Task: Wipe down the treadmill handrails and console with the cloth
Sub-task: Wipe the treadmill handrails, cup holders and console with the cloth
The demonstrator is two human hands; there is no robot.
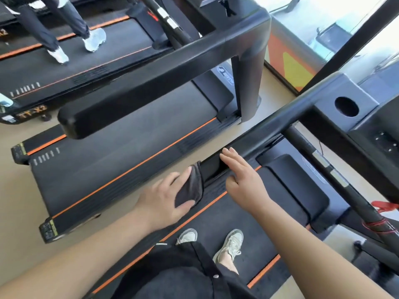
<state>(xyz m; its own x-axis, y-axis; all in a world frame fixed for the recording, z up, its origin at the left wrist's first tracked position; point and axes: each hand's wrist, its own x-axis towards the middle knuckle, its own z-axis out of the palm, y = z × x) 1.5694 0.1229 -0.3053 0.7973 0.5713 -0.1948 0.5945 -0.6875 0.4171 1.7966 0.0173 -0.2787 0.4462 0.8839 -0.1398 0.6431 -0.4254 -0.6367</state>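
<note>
A neighbouring treadmill (112, 160) has a matte black belt edged with orange stripes. The left hand (164, 197) grips a soft, dark, crumpled cloth (191, 186) between fingers and thumb, at the near end of a smooth, black, boxy handrail (269, 130). The right hand (244, 175) lies flat, fingers straight, touching the rail just beyond the cloth. Farther right, the black console (367, 117) has a round hole.

You have beige floor (8, 137) underfoot, two neighbouring treadmills (108, 147) at your left, and daylit windows (377, 50) ahead on your right.
</note>
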